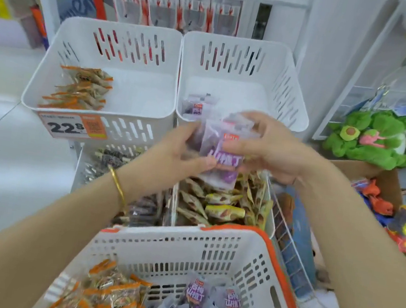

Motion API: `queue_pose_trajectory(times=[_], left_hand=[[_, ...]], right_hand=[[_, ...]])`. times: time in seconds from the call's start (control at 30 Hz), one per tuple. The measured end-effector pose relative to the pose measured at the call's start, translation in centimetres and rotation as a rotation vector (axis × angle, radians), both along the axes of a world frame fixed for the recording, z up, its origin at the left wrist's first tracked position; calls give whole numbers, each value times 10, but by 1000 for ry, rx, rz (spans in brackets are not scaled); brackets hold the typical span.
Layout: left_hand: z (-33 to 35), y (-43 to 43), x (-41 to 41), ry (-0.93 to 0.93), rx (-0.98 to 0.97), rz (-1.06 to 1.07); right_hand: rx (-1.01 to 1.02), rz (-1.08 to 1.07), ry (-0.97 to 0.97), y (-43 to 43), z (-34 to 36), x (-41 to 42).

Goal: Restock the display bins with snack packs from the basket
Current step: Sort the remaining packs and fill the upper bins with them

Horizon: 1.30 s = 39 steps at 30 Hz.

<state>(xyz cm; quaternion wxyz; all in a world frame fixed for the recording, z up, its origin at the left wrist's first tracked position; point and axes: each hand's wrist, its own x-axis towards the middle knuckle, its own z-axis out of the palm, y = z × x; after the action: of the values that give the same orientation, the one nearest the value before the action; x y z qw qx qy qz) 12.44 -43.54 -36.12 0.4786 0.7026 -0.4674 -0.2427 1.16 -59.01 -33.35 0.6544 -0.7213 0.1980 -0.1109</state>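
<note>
Now, gripped in both hands: a bunch of purple snack packs [224, 146], translucent with pale edges, a small red label and light lettering, blurred in part. Held just in front of the upper right bin [238, 53], with the left hand [178, 150] curled under the bunch and the right hand [268, 148] clamped over its top. More of the same low in that bin and in the white, orange-rimmed basket [182, 251], beside orange-striped packs [110, 290].
</note>
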Motion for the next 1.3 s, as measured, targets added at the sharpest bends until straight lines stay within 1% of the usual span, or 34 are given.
queue_pose_trajectory(times=[0.1,0.13,0.2,0.27,0.33,0.47,0.5,0.57,0.63,0.7,0.83,0.9,0.97,1.03,1.13,1.2,1.27,1.3], left_hand=[[18,-31,27,-472,62,254],[19,-37,36,-592,70,295],[12,-47,49,-714,74,290],[1,-54,57,-755,102,269],[-10,-58,59,-778,162,272],[-22,-58,58,-942,192,258],[-23,-57,59,-967,196,253],[-23,-57,60,-973,196,249],[-22,-56,59,-971,191,243],[-21,-57,58,-971,191,246],[-19,-57,57,-958,207,255],[-17,-56,54,-938,211,247],[-14,-51,45,-887,178,248],[-12,-38,30,-822,112,244],[-20,-7,3,-771,39,204],[-33,18,-18,-742,51,165],[-50,43,-38,-703,96,118],[-60,56,-48,-676,132,85]], right_hand=[[-175,-228,-140,-38,31,25],[-240,-287,-154,-51,35,35],[-387,-329,-80,-75,36,53],[-437,-288,99,-93,31,69],[-455,-199,265,-103,21,80],[-515,137,572,-106,4,95],[-512,188,631,-107,4,96],[-483,210,680,-111,6,96],[-476,224,667,-114,6,97],[-507,235,645,-113,4,99],[-563,193,603,-109,6,100],[-576,211,631,-103,7,98],[-636,236,701,-98,10,94],[-742,208,694,-94,15,85],[-903,63,531,-79,22,61],[-948,-52,401,-61,22,36],[-940,-191,199,-30,14,5],[-895,-249,84,-10,4,-12]])
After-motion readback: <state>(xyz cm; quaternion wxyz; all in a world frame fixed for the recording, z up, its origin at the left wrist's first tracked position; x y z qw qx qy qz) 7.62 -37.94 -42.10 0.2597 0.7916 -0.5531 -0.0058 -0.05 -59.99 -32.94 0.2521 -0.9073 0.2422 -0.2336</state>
